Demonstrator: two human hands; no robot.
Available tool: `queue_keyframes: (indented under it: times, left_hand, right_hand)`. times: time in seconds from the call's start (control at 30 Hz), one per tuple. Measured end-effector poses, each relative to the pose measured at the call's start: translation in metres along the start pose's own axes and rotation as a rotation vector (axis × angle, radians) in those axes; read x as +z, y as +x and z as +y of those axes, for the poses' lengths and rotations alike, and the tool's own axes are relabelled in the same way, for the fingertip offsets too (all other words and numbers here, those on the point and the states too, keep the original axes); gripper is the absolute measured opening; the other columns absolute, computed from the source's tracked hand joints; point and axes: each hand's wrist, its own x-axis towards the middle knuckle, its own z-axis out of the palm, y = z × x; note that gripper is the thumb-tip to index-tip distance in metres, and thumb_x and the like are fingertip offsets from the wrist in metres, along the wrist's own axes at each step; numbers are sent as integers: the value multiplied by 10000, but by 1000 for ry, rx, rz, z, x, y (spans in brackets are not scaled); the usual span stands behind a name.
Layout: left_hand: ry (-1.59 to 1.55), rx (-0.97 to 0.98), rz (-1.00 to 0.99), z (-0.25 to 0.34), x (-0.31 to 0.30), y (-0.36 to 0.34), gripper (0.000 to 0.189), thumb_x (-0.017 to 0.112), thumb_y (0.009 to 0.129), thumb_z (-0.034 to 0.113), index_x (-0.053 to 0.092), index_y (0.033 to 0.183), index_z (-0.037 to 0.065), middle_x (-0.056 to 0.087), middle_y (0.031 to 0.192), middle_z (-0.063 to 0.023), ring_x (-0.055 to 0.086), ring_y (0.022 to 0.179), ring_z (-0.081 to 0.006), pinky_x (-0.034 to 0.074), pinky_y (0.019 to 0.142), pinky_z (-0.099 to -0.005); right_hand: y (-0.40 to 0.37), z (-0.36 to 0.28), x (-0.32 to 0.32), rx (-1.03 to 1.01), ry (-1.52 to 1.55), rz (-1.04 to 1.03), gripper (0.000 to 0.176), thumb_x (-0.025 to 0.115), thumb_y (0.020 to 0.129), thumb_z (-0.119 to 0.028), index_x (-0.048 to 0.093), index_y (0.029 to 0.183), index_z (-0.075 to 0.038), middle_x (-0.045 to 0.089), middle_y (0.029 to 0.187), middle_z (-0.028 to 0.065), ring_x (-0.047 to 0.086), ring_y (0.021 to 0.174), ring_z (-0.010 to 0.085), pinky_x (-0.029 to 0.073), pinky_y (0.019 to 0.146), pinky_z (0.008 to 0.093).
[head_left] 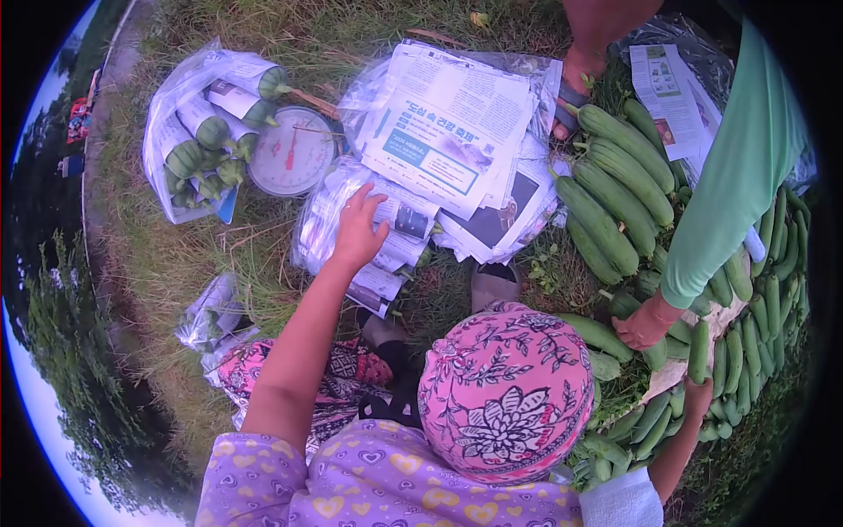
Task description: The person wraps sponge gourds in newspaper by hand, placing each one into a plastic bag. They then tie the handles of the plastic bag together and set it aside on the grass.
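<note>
You have three hands before you, all apart from one another, and I cannot tell from this view which are yours. The left hand [358, 227] of the person in the pink cap [505, 393] lies with fingers spread over a plastic bag of paper-wrapped squash [413, 220]; whether it touches them is unclear. Past its fingertips, on its thumb side, lies a stack of printed paper [448, 123]; on the other side stands a round dial scale [291, 151], with a second bag of wrapped squash [211, 132] just beyond it. That person's right hand [698, 393], well away from the left, meets the end of a green squash [699, 351], but you cannot see how firmly it grips. Near it, the hand at the end of the green sleeve [645, 323] curls its fingers over the squash pile, its hold unclear. Larger squash [615, 189] lie beyond that hand, beside the paper stack, and rows of smaller ones [764, 329] spread just beside both these hands.
</note>
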Motion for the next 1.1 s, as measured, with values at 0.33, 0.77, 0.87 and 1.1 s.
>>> queue_keyframes:
  times: [0.33,0.77,0.87,1.1]
  left_hand:
    - [51,-247,81,-54,42,97,562,654,785,238,473,1284,51,492,1308,-179,465,1237,-337,370,1026,-455]
    - [150,-368,-274,-58,25,116,421,723,747,298,617,1102,97,591,1145,-146,586,1060,-308,468,892,-414]
    - [204,-243,-215,-50,16,105,488,769,697,258,594,1129,114,562,1156,-124,544,1103,-307,431,929,-421]
    - [366,161,30,-44,26,102,376,635,756,109,575,1128,101,528,1113,-92,496,1094,-266,371,937,-400]
  right_hand:
    - [-138,-113,-80,-186,1336,490,693,675,847,-283,359,1345,80,516,1262,204,529,1125,290,451,964,419]
    - [-137,-579,49,-1068,603,8,608,796,660,-190,525,1195,-85,602,1048,133,591,989,323,459,837,435]
    - [-137,-616,78,-1063,517,-2,608,781,675,-205,526,1218,-108,573,1070,103,554,1043,293,431,867,431]
    - [-140,-637,96,-1056,408,9,617,787,680,-206,532,1237,-128,562,1085,78,534,1048,261,416,872,413]
